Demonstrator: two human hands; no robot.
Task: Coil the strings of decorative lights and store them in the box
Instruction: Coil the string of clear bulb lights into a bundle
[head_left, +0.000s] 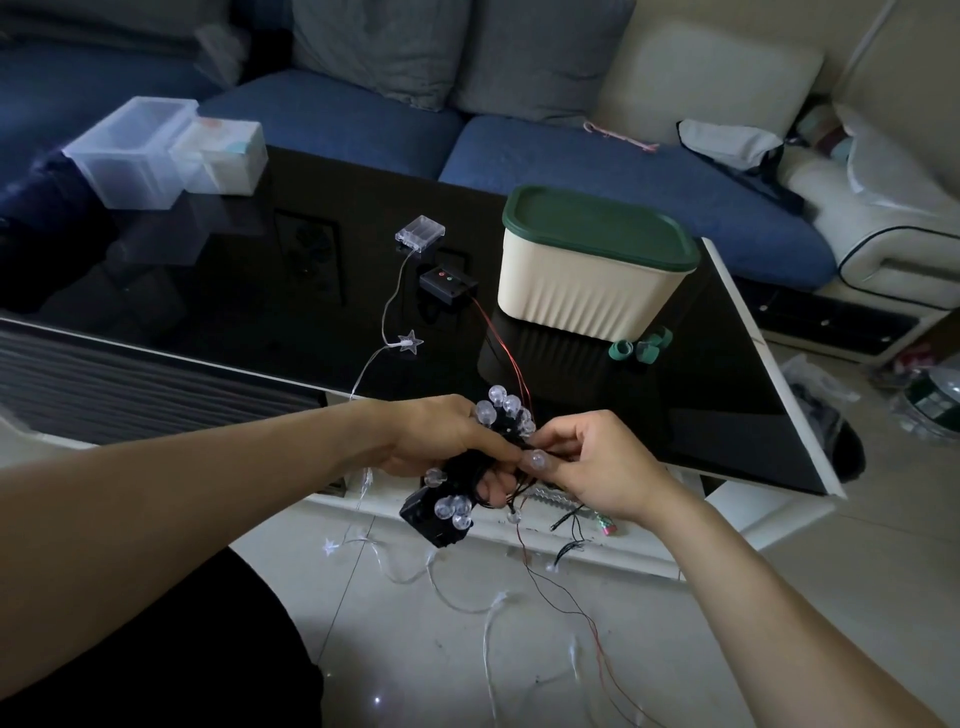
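A cream ribbed plastic box (587, 291) with a dark green lid (600, 228) sits on the glossy black glass table (234, 291), white along its edge. Near it lies a small black control unit (448, 284) with red and green dots and a thin red wire (511, 364). The far sofa's seat cushions (597, 171) are deep blue, its back cushions grey.

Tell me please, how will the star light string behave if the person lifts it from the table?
The star light string will probably be floppy: its thin clear wire already curves loosely and droops over the table edge. It likely weighs little, though the clear battery case at its end may drag behind. The star could snag.
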